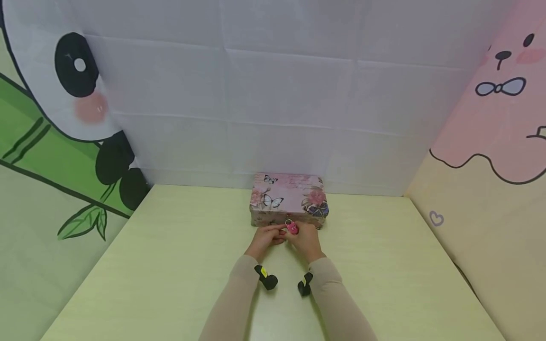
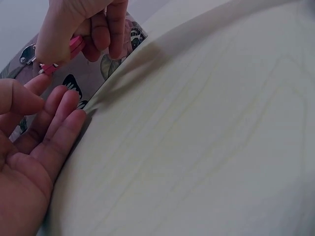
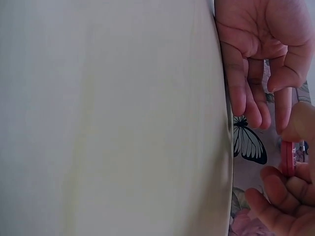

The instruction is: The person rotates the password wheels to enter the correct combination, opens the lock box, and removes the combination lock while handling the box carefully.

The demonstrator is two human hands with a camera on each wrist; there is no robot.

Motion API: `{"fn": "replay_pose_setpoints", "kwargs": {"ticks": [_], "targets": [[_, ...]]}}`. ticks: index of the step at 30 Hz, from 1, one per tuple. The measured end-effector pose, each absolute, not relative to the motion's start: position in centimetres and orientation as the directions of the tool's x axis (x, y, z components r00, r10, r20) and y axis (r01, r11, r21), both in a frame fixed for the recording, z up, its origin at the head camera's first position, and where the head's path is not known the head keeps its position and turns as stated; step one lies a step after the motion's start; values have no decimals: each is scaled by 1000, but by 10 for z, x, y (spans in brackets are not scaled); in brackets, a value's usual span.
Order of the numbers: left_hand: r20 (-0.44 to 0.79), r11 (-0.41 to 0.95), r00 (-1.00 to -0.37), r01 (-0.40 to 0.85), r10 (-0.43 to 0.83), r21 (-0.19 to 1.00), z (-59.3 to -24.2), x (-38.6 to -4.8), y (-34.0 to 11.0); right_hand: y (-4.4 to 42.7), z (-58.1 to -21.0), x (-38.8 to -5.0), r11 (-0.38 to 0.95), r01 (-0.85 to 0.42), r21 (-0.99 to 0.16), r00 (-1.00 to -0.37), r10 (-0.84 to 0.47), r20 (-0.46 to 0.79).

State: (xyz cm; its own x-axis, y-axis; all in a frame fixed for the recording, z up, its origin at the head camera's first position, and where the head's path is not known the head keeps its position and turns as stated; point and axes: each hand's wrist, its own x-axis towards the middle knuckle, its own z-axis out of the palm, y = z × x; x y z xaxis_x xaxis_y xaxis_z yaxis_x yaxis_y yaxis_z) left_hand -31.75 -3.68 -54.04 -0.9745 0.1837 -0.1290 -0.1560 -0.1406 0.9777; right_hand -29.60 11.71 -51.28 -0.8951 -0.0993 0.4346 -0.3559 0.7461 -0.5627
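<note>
A box [image 1: 290,194] printed with flowers and butterflies stands lidded, with a metal clasp on its front. My right hand [image 1: 306,239] pinches a small pink padlock [image 1: 292,228] with a metal shackle against that clasp; in the right wrist view the padlock [image 3: 288,158] sits between thumb and fingers. Beside it, my left hand [image 1: 265,240] reaches in from the left with its fingers extended. Its index fingertip [image 2: 42,81] is at the end of the padlock, while the other fingers are loosely bent with nothing between them. Whether the shackle is through the clasp, I cannot tell.
The pale wood-grain table [image 1: 179,265] spreads around the box. A white cloth wall [image 1: 281,94] rises just behind it, with printed cartoon cloths on the left and right. Black wrist devices [image 1: 268,280] hang under both wrists.
</note>
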Motion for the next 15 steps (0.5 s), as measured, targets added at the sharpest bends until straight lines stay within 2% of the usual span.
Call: {"fn": "replay_pose_setpoints", "kwargs": {"ticks": [15], "targets": [[-135, -126, -975, -158, 176, 979, -538, -317, -38, 119, -511, -294, 729, -370, -577, -894, -111, 434]]}}
